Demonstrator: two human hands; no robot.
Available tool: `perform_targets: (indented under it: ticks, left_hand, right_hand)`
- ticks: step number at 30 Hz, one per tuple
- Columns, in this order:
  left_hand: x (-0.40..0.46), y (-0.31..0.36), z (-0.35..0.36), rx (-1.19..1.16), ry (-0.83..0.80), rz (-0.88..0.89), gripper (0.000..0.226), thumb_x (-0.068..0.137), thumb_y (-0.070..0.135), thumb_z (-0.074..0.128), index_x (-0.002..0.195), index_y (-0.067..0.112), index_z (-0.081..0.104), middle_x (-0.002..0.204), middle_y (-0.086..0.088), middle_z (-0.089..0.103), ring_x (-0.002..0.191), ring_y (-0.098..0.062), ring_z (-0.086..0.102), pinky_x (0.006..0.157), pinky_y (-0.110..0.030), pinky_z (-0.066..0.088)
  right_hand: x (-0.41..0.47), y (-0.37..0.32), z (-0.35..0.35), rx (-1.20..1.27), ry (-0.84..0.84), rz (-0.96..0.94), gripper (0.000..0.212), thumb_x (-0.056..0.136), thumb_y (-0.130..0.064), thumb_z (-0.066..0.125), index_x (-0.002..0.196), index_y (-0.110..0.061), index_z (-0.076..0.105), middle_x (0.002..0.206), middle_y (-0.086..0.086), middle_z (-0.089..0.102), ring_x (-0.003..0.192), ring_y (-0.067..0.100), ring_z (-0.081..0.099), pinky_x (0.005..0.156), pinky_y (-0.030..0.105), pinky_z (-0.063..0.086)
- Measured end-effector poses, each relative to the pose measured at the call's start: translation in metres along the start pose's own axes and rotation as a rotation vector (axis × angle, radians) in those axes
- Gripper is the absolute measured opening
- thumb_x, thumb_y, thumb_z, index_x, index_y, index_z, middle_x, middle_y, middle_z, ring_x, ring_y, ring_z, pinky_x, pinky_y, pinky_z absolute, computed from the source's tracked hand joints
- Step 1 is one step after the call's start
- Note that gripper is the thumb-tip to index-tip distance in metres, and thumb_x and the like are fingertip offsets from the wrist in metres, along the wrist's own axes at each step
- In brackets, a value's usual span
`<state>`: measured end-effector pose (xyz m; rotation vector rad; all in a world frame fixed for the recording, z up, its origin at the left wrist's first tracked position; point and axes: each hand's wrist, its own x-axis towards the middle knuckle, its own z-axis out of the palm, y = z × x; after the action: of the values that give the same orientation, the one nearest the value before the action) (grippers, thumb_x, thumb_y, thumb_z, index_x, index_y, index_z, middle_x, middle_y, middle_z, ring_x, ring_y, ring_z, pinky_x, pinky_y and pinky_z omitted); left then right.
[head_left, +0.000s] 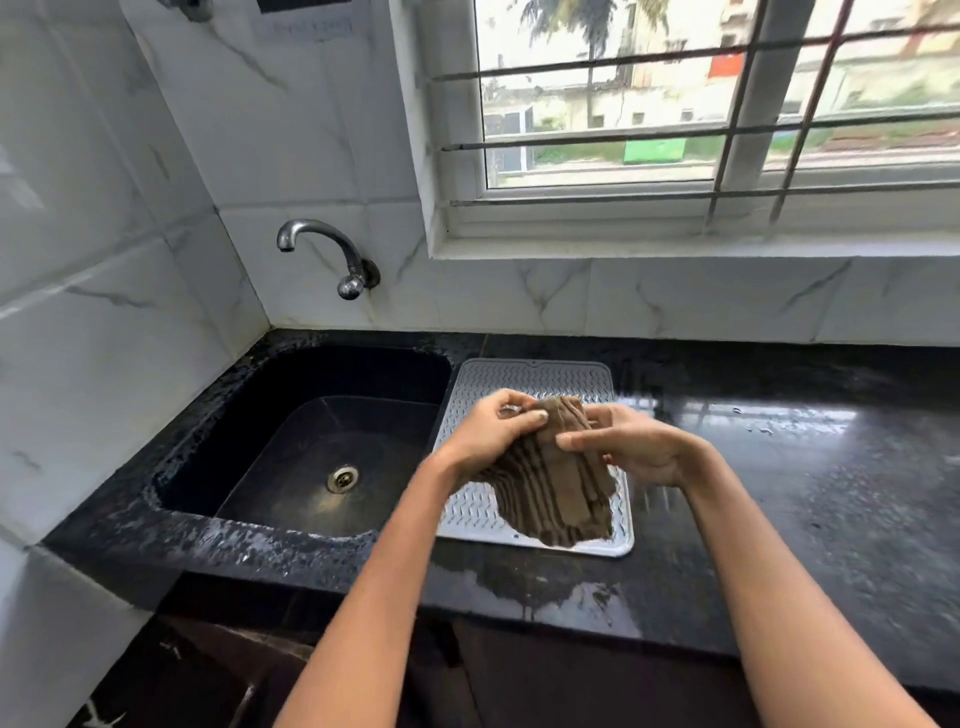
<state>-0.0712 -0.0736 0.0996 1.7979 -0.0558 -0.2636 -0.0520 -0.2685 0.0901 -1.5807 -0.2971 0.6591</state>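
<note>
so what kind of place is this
Most likely a home kitchen: a sink set in a black counter, a tap above it, and a drying mat beside it, over which the left hand and right hand hold a cloth.

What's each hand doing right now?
Left hand: grips the top of the cloth.
Right hand: holds the same cloth from the other side.
</note>
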Motion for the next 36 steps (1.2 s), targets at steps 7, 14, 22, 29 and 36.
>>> perform_targets:
  ticks: [7, 14, 22, 29, 36]
  left_hand:
    - [-0.014, 0.001, -0.037, -0.091, -0.255, 0.043, 0.048, 0.078, 0.040, 0.066, 0.115, 0.011, 0.066, 0.115, -0.005, 0.070, 0.113, -0.017, 0.063, 0.105, -0.034, 0.043]
    - [-0.013, 0.010, -0.044, -0.254, -0.103, 0.048, 0.008, 0.089, 0.031, 0.064, 0.088, 0.026, 0.069, 0.077, 0.007, 0.073, 0.067, -0.006, 0.068, 0.060, -0.024, 0.055]
    - [-0.012, 0.028, -0.047, -0.287, -0.085, 0.099, 0.020, 0.096, 0.041, 0.050, 0.096, 0.023, 0.060, 0.071, 0.006, 0.068, 0.059, -0.006, 0.065, 0.052, -0.023, 0.053]
    - [-0.004, 0.019, -0.057, -0.056, 0.024, 0.132, 0.014, 0.096, 0.028, 0.054, 0.095, 0.016, 0.059, 0.076, 0.004, 0.068, 0.068, -0.007, 0.063, 0.058, -0.019, 0.052]
    - [0.019, -0.006, -0.072, 0.697, 0.460, 0.104, 0.032, 0.075, 0.057, 0.068, 0.094, 0.031, 0.062, 0.086, 0.012, 0.066, 0.079, -0.012, 0.060, 0.068, -0.028, 0.044]
  right_hand:
    - [0.015, -0.048, 0.016, 0.403, -0.053, -0.193, 0.022, 0.082, -0.012, 0.062, 0.103, -0.006, 0.063, 0.089, 0.013, 0.070, 0.077, 0.024, 0.067, 0.077, 0.035, 0.057]
    - [0.029, -0.044, 0.016, -0.132, 0.439, -0.149, 0.038, 0.084, -0.002, 0.066, 0.119, -0.010, 0.055, 0.114, 0.014, 0.063, 0.096, 0.022, 0.059, 0.073, 0.025, 0.047]
    - [0.038, -0.047, 0.050, 0.419, -0.116, -0.275, 0.062, 0.071, -0.035, 0.076, 0.126, -0.016, 0.057, 0.120, 0.004, 0.063, 0.107, 0.019, 0.060, 0.094, 0.033, 0.051]
    - [0.049, -0.017, 0.067, 0.467, -0.266, -0.198, 0.069, 0.081, -0.007, 0.067, 0.139, -0.033, 0.041, 0.137, 0.013, 0.051, 0.112, 0.039, 0.057, 0.091, 0.051, 0.051]
    - [0.068, 0.016, 0.074, 0.531, -0.118, -0.025, 0.046, 0.090, 0.012, 0.048, 0.131, -0.008, 0.049, 0.113, 0.026, 0.062, 0.098, 0.042, 0.064, 0.089, 0.051, 0.054]
